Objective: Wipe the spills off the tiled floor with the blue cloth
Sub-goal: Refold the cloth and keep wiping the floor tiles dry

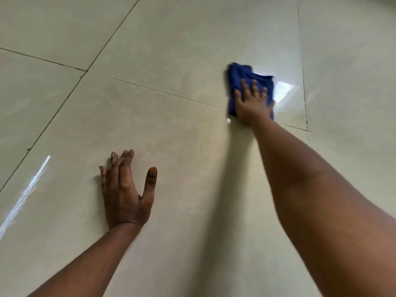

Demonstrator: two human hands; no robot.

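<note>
While the right hand (251,103) lies flat w/ fingers spread on the blue cloth (240,82), palm down and pressing it to the floor (171,50), the arm reaches out long from the lower right corner of the view. Hand isn't gripping anything, just laid open on top of the fabric. Cloth is bunched/folded, sticking out past the fingertips toward the top and a bit to the left of the hand; its edges look blurred. It sits right on a grout line (167,94), approx. upper right of centre. Just beside the cloth on its right there's a bright glossy patch (282,91); can't tell if that's wet or only glare. A tiny shiny spot (228,120) shows at the cloth's lower left corner.

Left hand (124,194) is well apart from the cloth, lower left of centre, planted on the bare tile, open, fingers close together and thumb stuck out to the right, holding nothing.

Floor is pale beige glossy tile w/ thin dark grout lines. A long streak of light (25,194) runs across the tile at far left. A soft shadow falls under the right arm.
</note>
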